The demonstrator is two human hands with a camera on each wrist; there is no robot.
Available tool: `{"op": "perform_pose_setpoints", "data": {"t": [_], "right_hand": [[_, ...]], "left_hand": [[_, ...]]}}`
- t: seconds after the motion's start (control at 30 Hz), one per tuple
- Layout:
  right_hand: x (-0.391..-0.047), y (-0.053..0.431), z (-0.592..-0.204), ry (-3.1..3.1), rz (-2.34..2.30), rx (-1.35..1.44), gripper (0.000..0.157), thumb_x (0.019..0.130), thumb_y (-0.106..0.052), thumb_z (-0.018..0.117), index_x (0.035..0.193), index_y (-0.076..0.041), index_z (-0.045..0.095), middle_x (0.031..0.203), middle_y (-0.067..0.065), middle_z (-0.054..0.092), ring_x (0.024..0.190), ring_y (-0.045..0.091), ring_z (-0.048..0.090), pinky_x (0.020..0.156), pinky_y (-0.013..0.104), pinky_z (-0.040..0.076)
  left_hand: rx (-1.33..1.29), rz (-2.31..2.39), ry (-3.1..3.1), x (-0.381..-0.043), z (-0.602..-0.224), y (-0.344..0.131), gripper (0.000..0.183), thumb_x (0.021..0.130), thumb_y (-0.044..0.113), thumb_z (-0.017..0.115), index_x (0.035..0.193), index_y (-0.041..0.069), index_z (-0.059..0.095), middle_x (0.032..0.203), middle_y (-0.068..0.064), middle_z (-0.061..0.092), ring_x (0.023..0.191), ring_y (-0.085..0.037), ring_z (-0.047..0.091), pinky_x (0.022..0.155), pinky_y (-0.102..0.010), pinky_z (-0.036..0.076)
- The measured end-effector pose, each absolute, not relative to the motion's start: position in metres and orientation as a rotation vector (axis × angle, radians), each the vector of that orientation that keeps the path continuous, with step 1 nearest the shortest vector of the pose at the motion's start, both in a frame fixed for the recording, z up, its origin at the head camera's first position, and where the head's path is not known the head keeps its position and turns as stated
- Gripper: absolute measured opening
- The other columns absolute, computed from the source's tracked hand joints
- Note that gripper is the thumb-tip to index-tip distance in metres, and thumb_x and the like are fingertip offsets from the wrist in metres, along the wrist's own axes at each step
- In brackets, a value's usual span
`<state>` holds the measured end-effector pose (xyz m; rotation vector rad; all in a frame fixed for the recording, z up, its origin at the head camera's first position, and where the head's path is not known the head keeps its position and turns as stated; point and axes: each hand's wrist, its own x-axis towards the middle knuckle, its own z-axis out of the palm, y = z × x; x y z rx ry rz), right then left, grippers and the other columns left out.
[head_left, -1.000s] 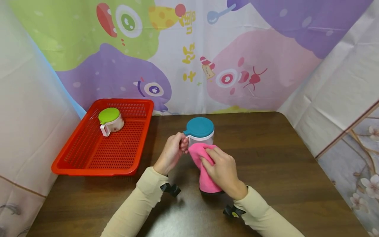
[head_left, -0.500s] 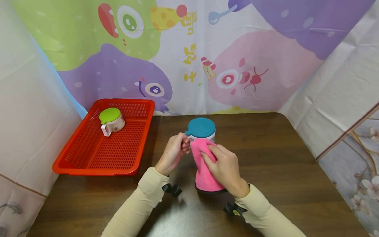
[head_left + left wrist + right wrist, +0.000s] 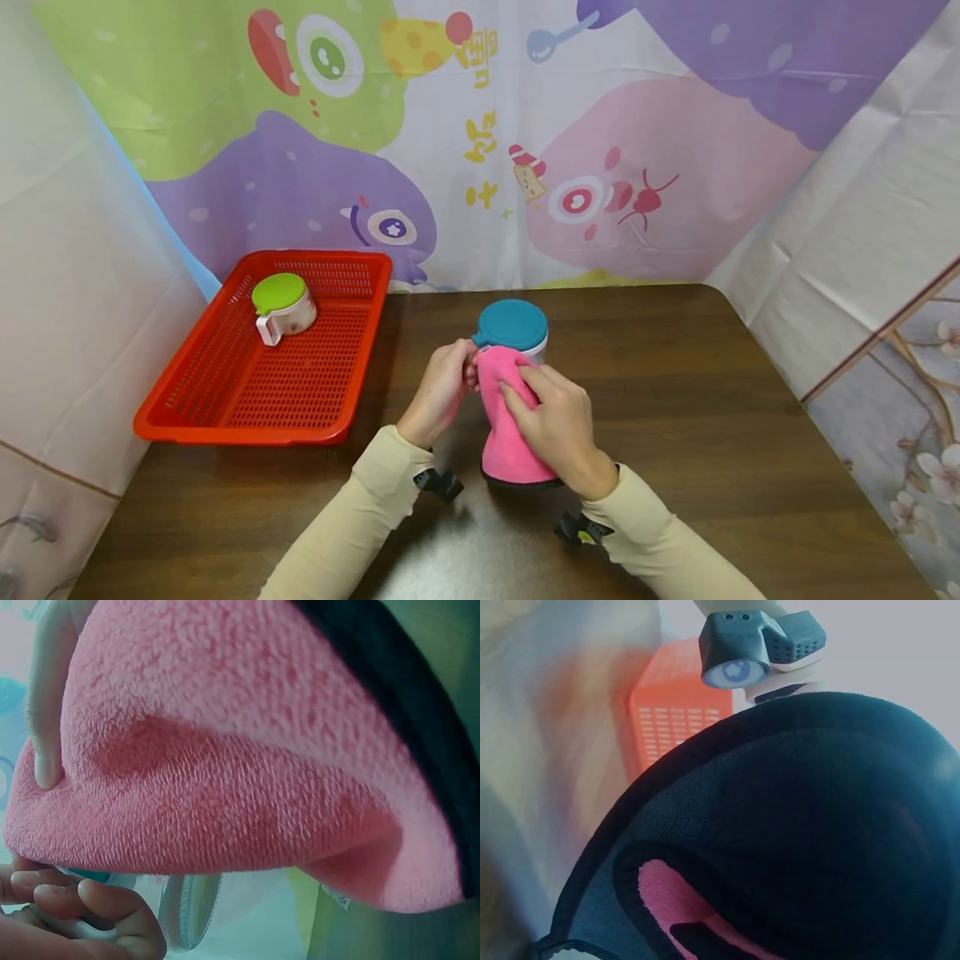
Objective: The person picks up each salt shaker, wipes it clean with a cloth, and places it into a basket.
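A clear jar with a teal lid (image 3: pixel 513 323) is held by its handle in my left hand (image 3: pixel 435 392), over the middle of the table. My right hand (image 3: pixel 558 421) pinches a pink fleecy cloth (image 3: pixel 517 458) with black edging and presses it against the jar's near side and handle. In the left wrist view the cloth (image 3: pixel 225 795) spreads across most of the picture, and the jar's clear wall (image 3: pixel 195 911) shows below it beside my curled left fingers (image 3: pixel 124 907). The cloth's dark underside (image 3: pixel 795 795) hides the jar in the right wrist view.
At the left stands a red plastic basket (image 3: pixel 255 435) with perforated walls. Inside it sits a similar jar with a green lid (image 3: pixel 279 293) and a white handle. A printed curtain (image 3: pixel 480 250) hangs behind the brown wooden table (image 3: pixel 712 400).
The cloth has shifted up and left over the jar, from its lower front toward the handle, with my right hand following. My left hand keeps its grip on the handle.
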<state>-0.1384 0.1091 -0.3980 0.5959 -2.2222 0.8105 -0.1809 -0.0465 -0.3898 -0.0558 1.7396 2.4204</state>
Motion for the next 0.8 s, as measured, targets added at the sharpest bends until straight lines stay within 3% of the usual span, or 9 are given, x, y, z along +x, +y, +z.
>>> {"op": "perform_pose_setpoints", "data": {"t": [0.37,0.6,0.8], "right_hand": [[-0.137,0.109,-0.405,-2.254,0.818,0.581,0.025,0.076,-0.017,0.08,0.094,-0.002,0.073,0.078,0.008,0.069,0.06,0.016,0.059,0.051,0.027,0.049],[-0.137,0.113,-0.411,-2.279,0.819,0.579,0.026,0.076,-0.017,0.081,0.095,-0.002,0.074,0.087,0.011,0.073,0.07,0.021,0.069,0.062,0.034,0.058],[-0.137,0.119,-0.413,-2.269,0.818,0.569,0.026,0.075,-0.016,0.081,0.095,-0.002,0.074,0.075,0.007,0.066,0.057,0.015,0.056,0.051,0.027,0.047]], "left_hand": [[-0.066,2.422,1.72,-0.182,-0.392,-0.049,0.03,0.092,0.013,0.037,0.064,0.01,0.047,0.06,0.003,0.037,0.058,-0.012,0.035,0.056,-0.023,0.037],[-0.028,2.429,1.66,-0.182,-0.389,-0.053,0.028,0.093,0.015,0.036,0.066,0.01,0.043,0.062,0.002,0.036,0.059,-0.013,0.034,0.059,-0.024,0.036],[0.009,2.48,1.594,-0.183,-0.389,-0.055,0.029,0.092,0.012,0.034,0.064,0.009,0.04,0.058,0.002,0.034,0.057,-0.014,0.03,0.059,-0.027,0.03]]}}
